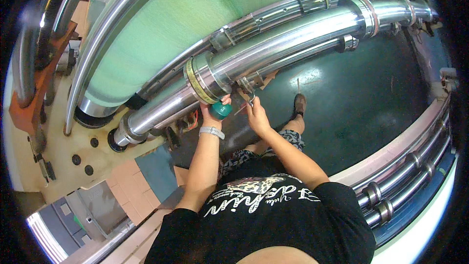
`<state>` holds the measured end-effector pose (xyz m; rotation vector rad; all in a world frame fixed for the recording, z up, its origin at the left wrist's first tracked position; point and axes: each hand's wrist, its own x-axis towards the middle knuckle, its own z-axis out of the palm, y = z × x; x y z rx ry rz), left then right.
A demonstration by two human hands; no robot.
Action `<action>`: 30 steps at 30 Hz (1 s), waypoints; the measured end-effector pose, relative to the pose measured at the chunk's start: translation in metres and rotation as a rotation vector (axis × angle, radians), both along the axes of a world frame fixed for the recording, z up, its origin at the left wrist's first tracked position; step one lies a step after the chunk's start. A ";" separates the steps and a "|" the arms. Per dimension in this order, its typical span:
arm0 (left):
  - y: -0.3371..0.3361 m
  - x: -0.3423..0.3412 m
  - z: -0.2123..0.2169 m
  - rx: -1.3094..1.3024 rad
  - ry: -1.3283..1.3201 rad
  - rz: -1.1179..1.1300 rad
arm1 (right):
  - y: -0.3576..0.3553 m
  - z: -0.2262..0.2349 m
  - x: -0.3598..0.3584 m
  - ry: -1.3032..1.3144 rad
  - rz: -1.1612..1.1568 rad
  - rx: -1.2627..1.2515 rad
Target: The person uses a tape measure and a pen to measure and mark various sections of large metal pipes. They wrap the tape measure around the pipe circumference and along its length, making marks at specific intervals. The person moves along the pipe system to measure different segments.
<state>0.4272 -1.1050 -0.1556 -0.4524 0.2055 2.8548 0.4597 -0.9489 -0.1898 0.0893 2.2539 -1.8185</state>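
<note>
Both hands gripping, left hand (209, 119) rounded green object (221, 111), right hand (258, 118) slim metal piece (251, 100)

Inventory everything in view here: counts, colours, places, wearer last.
Wide sheet-like surface: one, pale green, top centre
Thick polished metal roller: one, silver, across centre
Slim polished metal rollers: several, silver, lower right
Angular metal bracket: one, orange, left edge
Flat machine panel: one, beige, left
Glossy floor: one, dark green, right
Rounded object: one, teal, in left hand
Small metal tool: one, grey, in right hand
Wristband: one, grey, left wrist
T-shirt: one, black, bottom
Shoe: one, brown, centre-right
Hands: two, bare, centre
</note>
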 end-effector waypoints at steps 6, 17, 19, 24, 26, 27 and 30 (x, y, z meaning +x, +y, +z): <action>0.016 -0.019 0.000 0.112 0.131 -0.109 | 0.026 0.040 -0.009 0.016 0.350 0.169; 0.012 -0.008 0.005 0.176 0.152 -0.127 | 0.032 0.042 -0.016 0.026 0.409 0.144; 0.010 -0.004 -0.004 0.149 0.188 -0.100 | 0.030 0.045 -0.016 0.039 0.387 0.132; 0.010 0.004 -0.015 0.118 0.107 -0.052 | 0.030 0.056 -0.013 0.078 0.332 0.113; 0.009 0.002 -0.014 0.105 0.112 -0.045 | 0.027 0.054 -0.014 0.067 0.313 0.103; 0.007 0.003 -0.018 0.114 0.098 -0.066 | 0.024 0.051 -0.013 0.033 0.262 0.080; 0.000 0.004 -0.021 0.127 0.098 -0.110 | 0.005 0.031 -0.012 -0.007 0.108 0.034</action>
